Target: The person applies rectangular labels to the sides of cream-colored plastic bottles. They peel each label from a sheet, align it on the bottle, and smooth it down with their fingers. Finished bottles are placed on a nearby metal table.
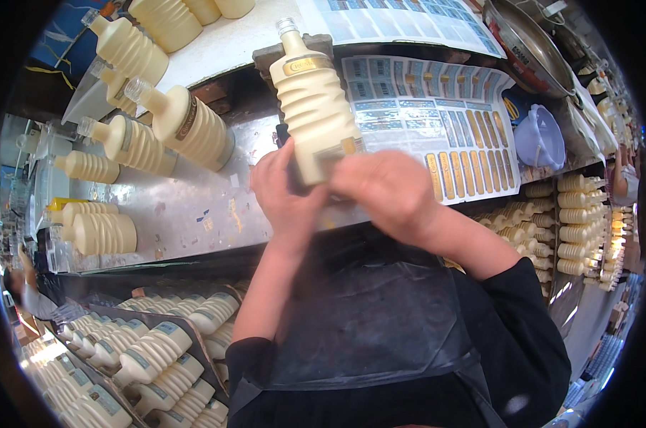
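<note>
A cream, ribbed bottle (313, 107) with a clear neck and a gold neck label leans back against a dark block (263, 58) at the table's far side. Around its lower left side, my left hand (281, 187) grips it, thumb up along the edge. My right hand (393, 187), blurred by motion, is curled at the bottle's lower right, over a label (337, 152) near the base. Whether those fingers pinch anything is hidden. Right of the bottle lies a printed sheet of labels (437, 121), with blue and gold ones in rows.
Several cream bottles (194, 128) stand on the metal table (187, 207) at the left. A lilac bucket (540, 139) and a round metal pan (533, 50) are at the right. Crates of bottles (155, 349) fill the lower left; racked bottles (576, 214) stand far right.
</note>
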Available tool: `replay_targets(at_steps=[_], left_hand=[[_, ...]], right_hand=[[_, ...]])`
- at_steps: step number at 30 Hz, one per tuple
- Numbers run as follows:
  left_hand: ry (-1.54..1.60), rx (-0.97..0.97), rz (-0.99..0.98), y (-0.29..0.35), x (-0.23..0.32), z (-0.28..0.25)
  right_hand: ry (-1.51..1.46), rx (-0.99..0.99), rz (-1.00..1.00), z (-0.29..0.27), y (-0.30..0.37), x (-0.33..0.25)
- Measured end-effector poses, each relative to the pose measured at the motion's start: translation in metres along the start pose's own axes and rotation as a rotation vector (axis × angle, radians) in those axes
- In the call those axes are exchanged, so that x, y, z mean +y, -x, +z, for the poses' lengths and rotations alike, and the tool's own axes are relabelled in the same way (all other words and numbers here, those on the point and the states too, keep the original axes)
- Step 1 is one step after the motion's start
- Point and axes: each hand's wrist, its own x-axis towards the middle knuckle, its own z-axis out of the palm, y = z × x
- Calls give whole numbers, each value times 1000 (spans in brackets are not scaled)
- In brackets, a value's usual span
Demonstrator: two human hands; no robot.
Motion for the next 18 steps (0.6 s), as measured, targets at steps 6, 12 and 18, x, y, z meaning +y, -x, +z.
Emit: replay_targets(at_steps=[6,12,18], left_hand=[[22,4,23,-3,6,0],[-7,37,45,-1,6,9],[2,8,24,-3,12,3]], right_hand=[[151,-4,27,-8,-11,-10],[76,-62,0,0,-8,-32],[38,-121,289,-9,-23,-11]])
